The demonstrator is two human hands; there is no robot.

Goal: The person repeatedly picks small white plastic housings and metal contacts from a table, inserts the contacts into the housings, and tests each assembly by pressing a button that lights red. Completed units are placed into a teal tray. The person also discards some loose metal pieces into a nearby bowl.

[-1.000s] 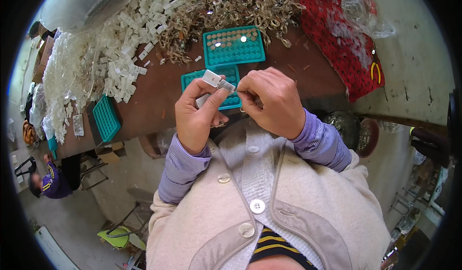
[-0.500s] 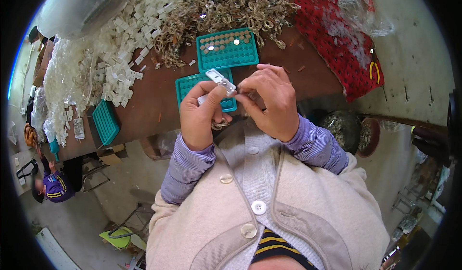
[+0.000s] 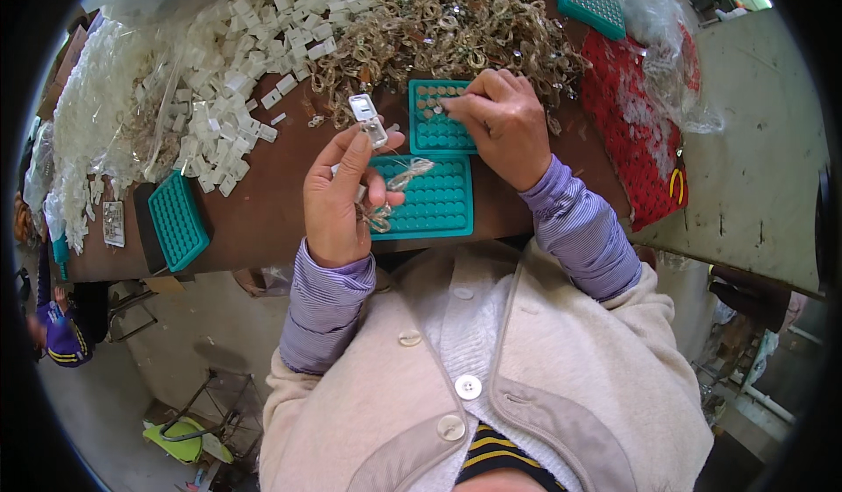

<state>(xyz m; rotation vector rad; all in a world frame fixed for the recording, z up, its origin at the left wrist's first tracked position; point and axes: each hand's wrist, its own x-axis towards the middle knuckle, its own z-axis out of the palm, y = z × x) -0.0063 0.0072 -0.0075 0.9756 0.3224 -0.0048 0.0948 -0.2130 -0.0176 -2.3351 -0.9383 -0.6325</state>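
Note:
My left hand (image 3: 336, 198) holds a small white plastic case (image 3: 368, 121) upright between thumb and fingers, its lid folded open. A loop of thin clear cord (image 3: 410, 174) hangs from the same fingers. My right hand (image 3: 509, 128) reaches over the far teal tray (image 3: 443, 147), thumb and forefinger pinched at its small round discs, which look like button cells; whether a disc is between the fingertips I cannot make out. Discs fill only the tray's upper rows. A second teal tray (image 3: 467, 196) lies nearer me, partly hidden by my left hand, with round hollows.
White plastic cases (image 3: 215, 128) lie heaped at the left beside clear plastic bags (image 3: 105, 115). Tangled cords (image 3: 456, 18) are piled at the back. A third teal tray (image 3: 178, 222) leans at the left; another (image 3: 592, 8) is back right, near red cloth (image 3: 618, 132) and yellow-handled pliers (image 3: 676, 185).
My right hand has left the white case and moved away to the far tray. My left hand still holds the case, now more upright, with the cord more visible. The view has shifted.

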